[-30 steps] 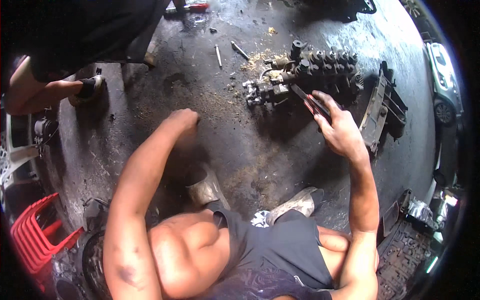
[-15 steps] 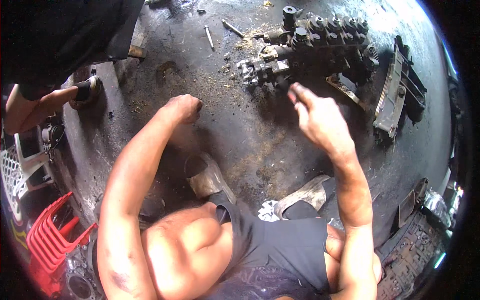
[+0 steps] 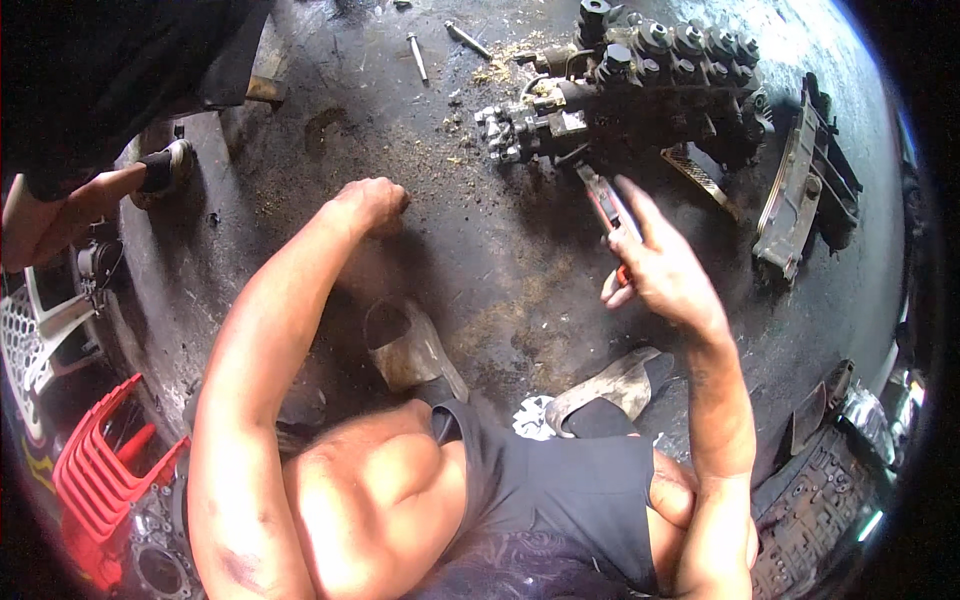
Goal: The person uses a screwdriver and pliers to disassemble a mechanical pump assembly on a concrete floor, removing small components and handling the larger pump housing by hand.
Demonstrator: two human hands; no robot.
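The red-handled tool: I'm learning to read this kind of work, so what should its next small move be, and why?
Probably ease the red-handled tool slightly forward with the right hand: its metal tip points toward the near side of the dark metal assembly, though contact is hard to judge. The left hand is curled, well apart from the assembly.

Dark, stained floor [image 3: 480,255] strewn with metal parts and pale crumbs [image 3: 508,64].
On it lies a bulky ported metal assembly [image 3: 665,85]; two silver bolts, one upper-left [image 3: 418,60], one slanting nearer the assembly [image 3: 467,40]; a ribbed metal strip [image 3: 700,178]; to its right, a long bracket [image 3: 795,190]; and, near the person's shoe [image 3: 615,390], something white [image 3: 532,418].
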